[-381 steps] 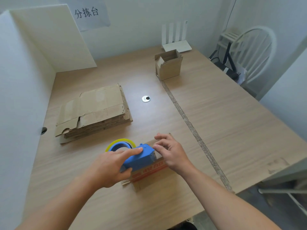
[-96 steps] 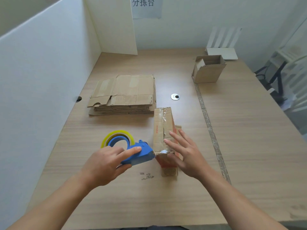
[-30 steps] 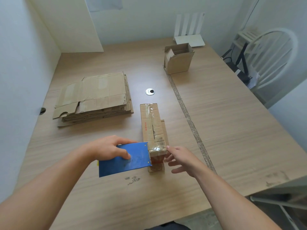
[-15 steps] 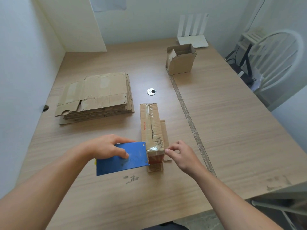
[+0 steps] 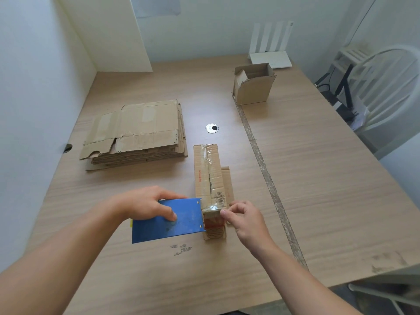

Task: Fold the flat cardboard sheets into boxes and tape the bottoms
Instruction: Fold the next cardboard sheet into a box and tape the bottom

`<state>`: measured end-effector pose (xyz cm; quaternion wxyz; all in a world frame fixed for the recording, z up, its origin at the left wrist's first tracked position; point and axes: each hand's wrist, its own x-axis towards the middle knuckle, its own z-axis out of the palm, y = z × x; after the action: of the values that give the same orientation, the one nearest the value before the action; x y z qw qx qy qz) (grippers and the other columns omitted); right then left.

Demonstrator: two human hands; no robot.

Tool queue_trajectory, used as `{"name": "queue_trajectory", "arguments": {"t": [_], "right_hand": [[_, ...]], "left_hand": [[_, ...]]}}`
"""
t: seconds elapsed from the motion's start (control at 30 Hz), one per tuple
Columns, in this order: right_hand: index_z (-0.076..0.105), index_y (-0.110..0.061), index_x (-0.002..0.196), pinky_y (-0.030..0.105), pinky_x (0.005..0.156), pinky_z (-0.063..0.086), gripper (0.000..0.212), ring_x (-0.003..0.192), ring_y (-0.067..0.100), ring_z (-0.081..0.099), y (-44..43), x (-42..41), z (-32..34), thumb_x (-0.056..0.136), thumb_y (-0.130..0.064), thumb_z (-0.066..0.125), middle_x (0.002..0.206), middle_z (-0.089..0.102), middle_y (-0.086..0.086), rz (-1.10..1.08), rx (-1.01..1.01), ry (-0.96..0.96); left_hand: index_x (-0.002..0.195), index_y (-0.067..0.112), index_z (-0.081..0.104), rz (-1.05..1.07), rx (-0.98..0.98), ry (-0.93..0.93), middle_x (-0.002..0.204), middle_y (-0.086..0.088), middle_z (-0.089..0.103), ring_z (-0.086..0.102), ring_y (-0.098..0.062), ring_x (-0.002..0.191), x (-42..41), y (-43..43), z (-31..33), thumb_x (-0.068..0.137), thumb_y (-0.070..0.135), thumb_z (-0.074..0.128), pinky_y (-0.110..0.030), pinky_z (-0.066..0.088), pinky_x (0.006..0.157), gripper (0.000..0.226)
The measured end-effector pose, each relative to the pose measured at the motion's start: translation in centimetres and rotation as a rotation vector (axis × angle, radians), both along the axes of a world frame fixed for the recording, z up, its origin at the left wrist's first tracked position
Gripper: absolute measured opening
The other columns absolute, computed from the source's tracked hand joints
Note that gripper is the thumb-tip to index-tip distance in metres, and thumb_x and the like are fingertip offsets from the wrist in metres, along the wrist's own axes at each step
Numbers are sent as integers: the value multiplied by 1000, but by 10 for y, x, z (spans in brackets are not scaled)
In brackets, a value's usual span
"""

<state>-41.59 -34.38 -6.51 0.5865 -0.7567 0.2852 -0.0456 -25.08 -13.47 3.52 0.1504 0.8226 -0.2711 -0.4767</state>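
Observation:
A narrow cardboard box stands bottom-up near the table's front, with clear tape running along its seam. My left hand grips the blue tape dispenser, whose front end meets the box's near end. My right hand pinches the tape at that near end, fingers curled beside the box's right edge. A stack of flat cardboard sheets lies to the left. One folded box stands open-topped at the back.
A white router sits at the far edge behind the folded box. A round metal cable grommet is set in the wooden table. White partition walls close the left side. A white chair stands at the right.
My right hand has closed in on the near end of the box and now pinches the tape there. The dispenser in my left hand has stayed at the box's end.

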Motion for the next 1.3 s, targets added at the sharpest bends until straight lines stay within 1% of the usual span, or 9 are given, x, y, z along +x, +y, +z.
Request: {"name": "queue_trajectory", "arguments": {"t": [0.07,0.17,0.3,0.4,0.6,0.83,0.97,1.07,1.3], "right_hand": [[58,-24,69,13,87,39,25,103,12,56,-5,-1,-8,86,-23,75,102,56,-5,94,-257,-68],[56,-24,96,29,90,44,14,101,23,52,-14,1,-18,89,-29,66,114,49,-1,176,-649,-226],[44,-29,142,39,95,42,50,136,26,37,-23,17,-21,92,-30,46,150,38,-2,458,-933,-320],[47,-31,142,38,91,43,46,147,16,22,-24,24,-27,98,-40,42,152,42,-11,554,-936,-335],[52,-34,136,34,76,52,40,141,16,38,-29,23,-35,98,-43,46,145,52,-11,485,-1009,-410],[51,-34,136,35,75,53,40,140,19,41,-36,26,-38,96,-40,49,144,53,-9,485,-1053,-447],[57,-30,135,42,93,52,39,142,24,39,-31,27,-43,97,-38,50,145,53,-5,482,-940,-445],[61,-23,134,33,114,34,40,145,23,31,-32,27,-44,98,-36,50,147,52,-2,503,-880,-451],[60,-19,135,21,120,15,44,147,21,23,-31,29,-45,103,-43,42,148,49,-1,489,-774,-440]], "left_hand": [[117,66,56,2,-5,8,105,23,70,67,-5,96,0,-1,0,69,48,64,-35,53,93,53],[118,66,56,-5,-18,8,105,22,71,67,-5,95,0,-4,-1,69,47,64,-33,53,91,53],[120,64,56,-8,-28,-3,105,22,71,67,-4,95,1,-7,-1,69,47,64,-32,53,91,54],[112,70,56,8,-46,-7,104,23,71,66,-3,95,-1,-6,-1,68,46,63,-29,52,90,50],[116,69,55,34,-95,-25,106,24,69,65,-2,95,-4,5,-5,67,48,63,-31,51,92,54],[114,76,42,-64,-35,-143,125,29,58,57,1,110,-3,34,10,66,57,59,-27,45,98,54],[109,78,44,-4,-34,-152,120,27,62,59,1,105,-1,45,4,61,61,58,-28,48,95,53],[112,75,45,36,-16,-186,113,22,64,59,-3,100,-3,36,-7,61,61,57,-30,50,91,54],[141,59,37,-35,71,-437,112,5,60,51,-18,108,-4,-1,-16,88,49,60,-27,39,78,59]]}}
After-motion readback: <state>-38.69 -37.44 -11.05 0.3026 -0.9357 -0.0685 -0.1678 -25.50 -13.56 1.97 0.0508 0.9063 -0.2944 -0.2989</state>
